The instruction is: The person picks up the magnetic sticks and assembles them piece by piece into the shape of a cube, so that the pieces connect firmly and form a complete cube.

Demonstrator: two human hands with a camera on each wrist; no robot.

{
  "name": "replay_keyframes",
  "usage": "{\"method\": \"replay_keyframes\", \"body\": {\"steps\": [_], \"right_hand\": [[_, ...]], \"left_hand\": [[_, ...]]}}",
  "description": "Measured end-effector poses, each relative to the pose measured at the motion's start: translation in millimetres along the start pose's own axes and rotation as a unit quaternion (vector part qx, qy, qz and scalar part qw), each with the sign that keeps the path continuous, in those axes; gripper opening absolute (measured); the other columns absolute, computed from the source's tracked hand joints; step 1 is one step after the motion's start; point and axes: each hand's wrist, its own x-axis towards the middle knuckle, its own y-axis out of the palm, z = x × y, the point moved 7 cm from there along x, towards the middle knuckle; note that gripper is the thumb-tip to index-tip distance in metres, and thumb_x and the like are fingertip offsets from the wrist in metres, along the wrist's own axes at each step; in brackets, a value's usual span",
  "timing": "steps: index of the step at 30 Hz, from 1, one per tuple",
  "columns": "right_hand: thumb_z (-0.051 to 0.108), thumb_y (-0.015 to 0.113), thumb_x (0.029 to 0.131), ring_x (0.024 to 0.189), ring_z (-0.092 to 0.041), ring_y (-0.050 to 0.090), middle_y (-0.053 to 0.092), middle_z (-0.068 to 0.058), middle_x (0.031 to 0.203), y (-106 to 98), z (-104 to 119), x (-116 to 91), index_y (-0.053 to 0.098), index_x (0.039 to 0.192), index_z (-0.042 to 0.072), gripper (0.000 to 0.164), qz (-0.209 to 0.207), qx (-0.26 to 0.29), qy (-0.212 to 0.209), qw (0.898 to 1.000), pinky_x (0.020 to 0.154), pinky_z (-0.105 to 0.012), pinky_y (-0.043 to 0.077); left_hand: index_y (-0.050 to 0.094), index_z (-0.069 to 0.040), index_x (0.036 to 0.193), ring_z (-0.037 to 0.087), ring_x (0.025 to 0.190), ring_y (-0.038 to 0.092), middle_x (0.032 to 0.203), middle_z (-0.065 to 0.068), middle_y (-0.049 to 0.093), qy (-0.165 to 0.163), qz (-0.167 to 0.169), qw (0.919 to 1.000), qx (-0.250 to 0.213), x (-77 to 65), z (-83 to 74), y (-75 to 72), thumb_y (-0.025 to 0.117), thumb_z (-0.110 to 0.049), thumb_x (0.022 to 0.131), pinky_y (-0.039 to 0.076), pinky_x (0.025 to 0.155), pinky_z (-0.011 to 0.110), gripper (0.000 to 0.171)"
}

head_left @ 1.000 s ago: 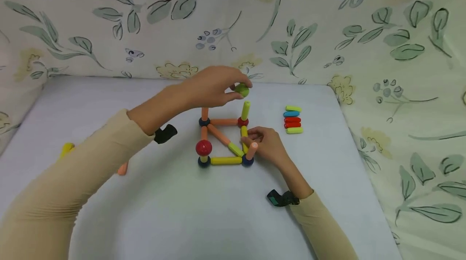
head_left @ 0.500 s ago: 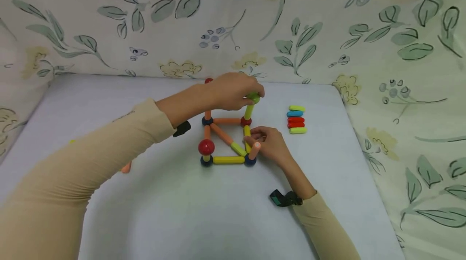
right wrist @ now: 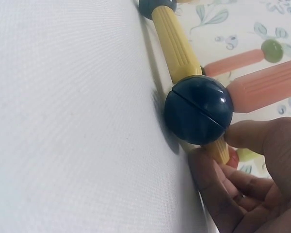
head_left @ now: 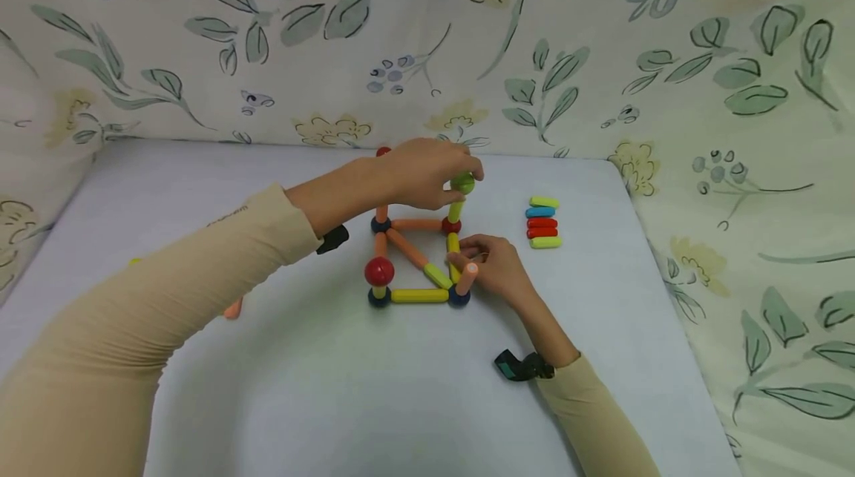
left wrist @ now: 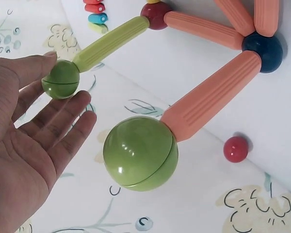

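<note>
A frame of coloured rods and balls stands on the white table. My left hand (head_left: 427,173) pinches a green ball (head_left: 462,182) between thumb and fingers, against the top of an upright lime rod (left wrist: 111,43). That rod rises from a red ball (head_left: 451,225) at the frame's far right corner. My right hand (head_left: 497,265) holds the frame's right-side yellow rod (head_left: 454,243), close to a dark blue corner ball (right wrist: 199,109). A second green ball (left wrist: 140,153) caps an upright orange rod (left wrist: 216,97). At the near left, a red ball (head_left: 379,271) tops a short post.
Several short rods (head_left: 542,223) lie in a row on the right. A loose red ball (left wrist: 236,149) sits at the far side. An orange rod (head_left: 234,308) shows partly behind the left sleeve. Floral cloth (head_left: 427,39) hangs behind the table.
My left hand has moved right and slightly down, bringing the green ball from above the frame onto the upright lime rod. The right hand keeps its hold on the yellow rod.
</note>
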Motion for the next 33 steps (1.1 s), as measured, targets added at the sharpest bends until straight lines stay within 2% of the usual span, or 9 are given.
{"method": "replay_keyframes", "body": {"steps": [4, 7, 10, 13, 17, 21, 26, 30, 33], "right_hand": [[0.036, 0.080, 0.095, 0.087, -0.023, 0.070, 0.076, -0.013, 0.105, 1, 0, -1, 0.073, 0.122, 0.000, 0.045, -0.001, 0.002, -0.003, 1.000, 0.078, -0.030, 0.055], [0.036, 0.079, 0.095, 0.086, -0.023, 0.070, 0.076, -0.013, 0.104, 0, -3, 0, 0.074, 0.121, 0.000, 0.045, -0.004, 0.004, -0.004, 1.000, 0.077, -0.030, 0.055], [0.035, 0.079, 0.095, 0.085, -0.022, 0.069, 0.076, -0.012, 0.103, 1, -6, 0, 0.074, 0.120, 0.000, 0.044, -0.005, 0.005, -0.005, 1.000, 0.077, -0.030, 0.054], [0.035, 0.080, 0.094, 0.085, -0.021, 0.070, 0.077, -0.011, 0.104, 2, -7, 1, 0.074, 0.121, 0.001, 0.044, -0.001, 0.008, -0.005, 1.000, 0.077, -0.030, 0.055], [0.034, 0.080, 0.094, 0.086, -0.020, 0.072, 0.077, -0.011, 0.105, 1, -7, 3, 0.074, 0.121, 0.002, 0.044, -0.002, 0.014, -0.009, 1.000, 0.077, -0.030, 0.056], [0.033, 0.081, 0.093, 0.086, -0.021, 0.072, 0.077, -0.012, 0.105, -3, -7, 3, 0.074, 0.121, 0.001, 0.043, -0.006, 0.014, -0.009, 1.000, 0.076, -0.030, 0.056], [0.035, 0.081, 0.092, 0.086, -0.020, 0.071, 0.077, -0.011, 0.106, -4, -10, 5, 0.074, 0.120, 0.003, 0.043, -0.002, 0.017, -0.001, 1.000, 0.076, -0.031, 0.056], [0.034, 0.081, 0.092, 0.086, -0.020, 0.071, 0.077, -0.012, 0.107, -3, -11, 5, 0.074, 0.121, 0.001, 0.045, 0.004, 0.029, -0.007, 1.000, 0.076, -0.031, 0.057], [0.034, 0.081, 0.092, 0.085, -0.020, 0.071, 0.077, -0.013, 0.106, -2, -11, 4, 0.073, 0.122, -0.001, 0.046, 0.004, 0.030, -0.011, 0.999, 0.075, -0.030, 0.056]], "left_hand": [[0.062, -0.017, 0.146, 0.022, 0.125, 0.062, 0.139, 0.003, 0.065, -0.006, 0.005, 0.9999, -0.006, -1.9, 0.9, 0.5, 0.068, -0.029, 0.105, 0.050, 0.108, 0.045, 0.043], [0.059, -0.016, 0.149, 0.022, 0.131, 0.059, 0.147, 0.004, 0.061, -0.009, 0.005, 0.9998, -0.019, -2.0, 1.9, 0.1, 0.067, -0.030, 0.105, 0.049, 0.111, 0.045, 0.046], [0.056, -0.017, 0.152, 0.021, 0.137, 0.056, 0.154, 0.003, 0.057, -0.011, -0.005, 0.9992, -0.038, -7.1, 4.1, -7.5, 0.065, -0.033, 0.106, 0.046, 0.114, 0.044, 0.050], [0.054, -0.017, 0.153, 0.021, 0.139, 0.055, 0.154, 0.002, 0.057, -0.021, -0.036, 0.9973, -0.061, -20.3, 11.2, -25.1, 0.064, -0.036, 0.107, 0.045, 0.116, 0.044, 0.051], [0.054, -0.014, 0.153, 0.024, 0.138, 0.056, 0.153, 0.005, 0.057, -0.053, -0.085, 0.9904, -0.095, -46.2, 31.8, -50.8, 0.061, -0.032, 0.108, 0.046, 0.115, 0.047, 0.049], [0.055, -0.010, 0.152, 0.027, 0.137, 0.057, 0.152, 0.008, 0.058, -0.071, -0.122, 0.9821, -0.125, -66.6, 52.9, -60.0, 0.058, -0.026, 0.110, 0.047, 0.114, 0.048, 0.044], [0.058, -0.009, 0.149, 0.029, 0.134, 0.059, 0.150, 0.011, 0.059, -0.079, -0.165, 0.9700, -0.160, -79.8, 76.2, -47.6, 0.057, -0.022, 0.110, 0.047, 0.115, 0.050, 0.041], [0.059, -0.005, 0.147, 0.032, 0.133, 0.059, 0.147, 0.013, 0.061, -0.094, -0.187, 0.9594, -0.189, -76.6, 103.5, -18.3, 0.059, -0.017, 0.109, 0.047, 0.115, 0.051, 0.039], [0.061, -0.004, 0.145, 0.035, 0.132, 0.058, 0.146, 0.016, 0.061, -0.117, -0.183, 0.9588, -0.184, -67.3, 124.4, 7.2, 0.060, -0.013, 0.107, 0.048, 0.113, 0.053, 0.039]]}}
